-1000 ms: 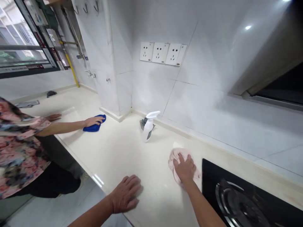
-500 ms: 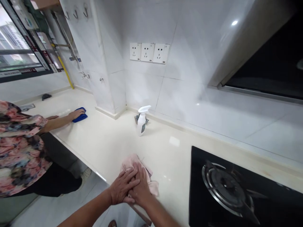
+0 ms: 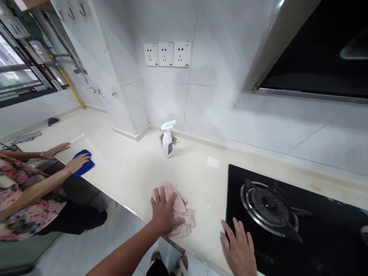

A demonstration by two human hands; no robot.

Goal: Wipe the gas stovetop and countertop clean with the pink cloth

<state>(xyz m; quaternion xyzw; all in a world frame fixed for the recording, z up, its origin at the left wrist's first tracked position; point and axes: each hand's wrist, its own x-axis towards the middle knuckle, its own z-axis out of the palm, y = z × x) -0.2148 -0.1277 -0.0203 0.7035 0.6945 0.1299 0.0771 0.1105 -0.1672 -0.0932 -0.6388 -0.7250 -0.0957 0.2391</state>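
Observation:
My left hand (image 3: 163,211) lies palm down on a crumpled pink cloth (image 3: 182,212), its fingers spread and pressing on the fabric. The cloth rests on the cream countertop (image 3: 135,168) close to the front edge. To the right, my right hand (image 3: 238,247) is open with nothing in it, over the left front edge of the black gas cooktop (image 3: 310,245). I cannot tell whether it touches the surface. A white spray bottle (image 3: 167,142) stands upright beyond the cloth, near the wall, with a small grey crumpled item behind it.
On the left, a co-worker's hand (image 3: 77,163) holds a blue cloth (image 3: 86,165) at the counter edge; their other hand rests nearby. A burner (image 3: 266,205) with a pan support sits on the cooktop. A dark range hood (image 3: 313,57) overhangs at right. A wall pillar (image 3: 120,88) juts out.
My right hand has left my left hand and moved right to the cooktop. My left hand stays on the pink cloth. The co-worker's blue cloth has moved toward the counter's front edge.

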